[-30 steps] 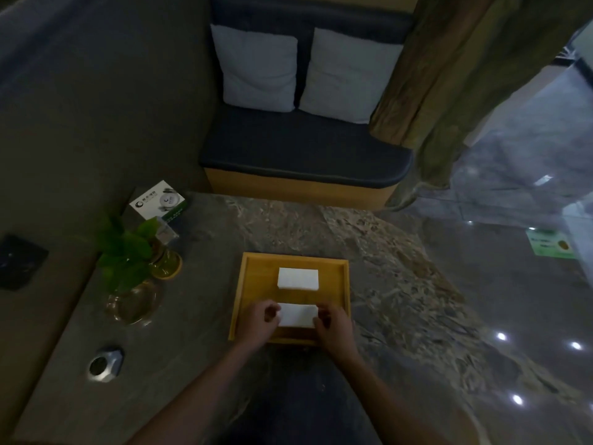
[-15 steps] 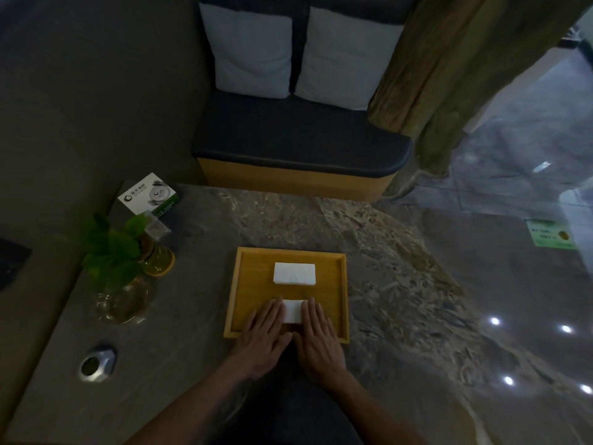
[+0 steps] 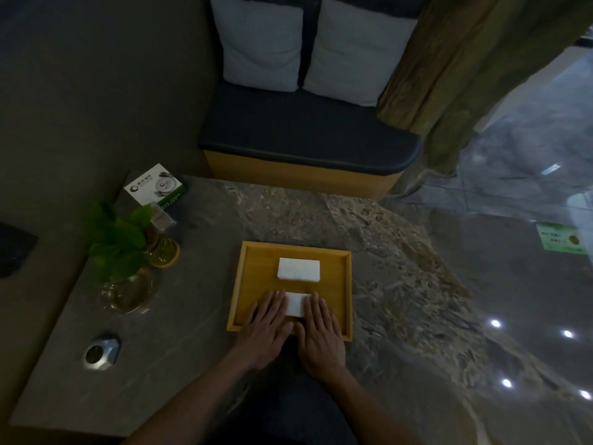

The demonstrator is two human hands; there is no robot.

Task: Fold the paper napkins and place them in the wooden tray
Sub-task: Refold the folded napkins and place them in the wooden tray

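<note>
Dim room. A stone table (image 3: 401,252) in the foreground; at 12 o'clock, a dark bench (image 3: 305,136) with two pale cushions (image 3: 260,40). Curtain (image 3: 455,59) at 1 o'clock, glossy floor (image 3: 529,155) at 3 o'clock.

Bare tray floor (image 3: 256,277) left of the far napkin (image 3: 299,269); plant vase (image 3: 126,290) well left

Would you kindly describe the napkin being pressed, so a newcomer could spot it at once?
On the stone table sits a wooden tray holding two white folded napkins. The pressed napkin lies at the tray's near edge, between the flat left hand and right hand. The other napkin lies farther back, untouched.
</note>
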